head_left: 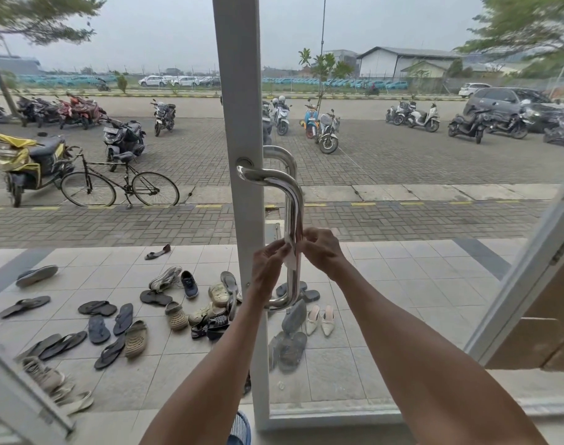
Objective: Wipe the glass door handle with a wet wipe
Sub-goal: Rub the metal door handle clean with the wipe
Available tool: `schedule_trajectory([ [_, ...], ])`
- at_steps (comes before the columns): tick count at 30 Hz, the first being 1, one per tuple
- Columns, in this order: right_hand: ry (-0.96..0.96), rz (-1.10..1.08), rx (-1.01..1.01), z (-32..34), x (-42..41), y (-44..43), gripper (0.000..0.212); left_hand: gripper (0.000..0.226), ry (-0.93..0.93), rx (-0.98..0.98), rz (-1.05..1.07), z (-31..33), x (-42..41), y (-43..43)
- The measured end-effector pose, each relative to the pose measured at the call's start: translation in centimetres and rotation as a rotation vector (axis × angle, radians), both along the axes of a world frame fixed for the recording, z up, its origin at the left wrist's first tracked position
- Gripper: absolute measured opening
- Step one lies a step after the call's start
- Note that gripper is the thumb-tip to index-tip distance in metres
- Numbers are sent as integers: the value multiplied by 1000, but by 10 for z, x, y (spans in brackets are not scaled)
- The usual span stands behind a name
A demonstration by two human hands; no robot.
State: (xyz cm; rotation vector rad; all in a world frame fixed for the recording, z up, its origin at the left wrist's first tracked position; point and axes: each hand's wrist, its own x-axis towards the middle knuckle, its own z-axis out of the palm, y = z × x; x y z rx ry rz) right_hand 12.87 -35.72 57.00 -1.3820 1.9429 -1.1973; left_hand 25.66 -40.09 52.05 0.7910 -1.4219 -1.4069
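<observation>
A polished steel D-shaped door handle (292, 200) is fixed to the white frame (239, 91) of a glass door at the centre of the view. A small white wet wipe (290, 256) is held against the handle's vertical bar, about two thirds of the way down. My left hand (269, 264) pinches the wipe's left edge. My right hand (322, 250) pinches its right edge. Both hands sit close together in front of the bar. The wipe partly covers the bar there.
Through the glass lie several sandals and shoes (178, 303) scattered on a tiled porch. A bicycle (120, 184) and parked motorbikes (123, 139) stand on the paved lot beyond. An open door leaf (527, 271) angles in at the right. A blue basket rim (240, 428) shows at the bottom.
</observation>
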Motion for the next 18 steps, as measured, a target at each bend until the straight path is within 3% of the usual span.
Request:
schedule_trajectory([
  [7, -148, -56, -108, -10, 3, -5, 27, 14, 50, -85, 168, -11, 2, -3],
  [14, -283, -117, -275, -24, -8, -2, 4, 29, 90, 18, 95, -17, -5, 1],
  [18, -260, -113, -280, -31, -13, 4, 18, 29, -33, -82, 77, -18, -11, 6],
])
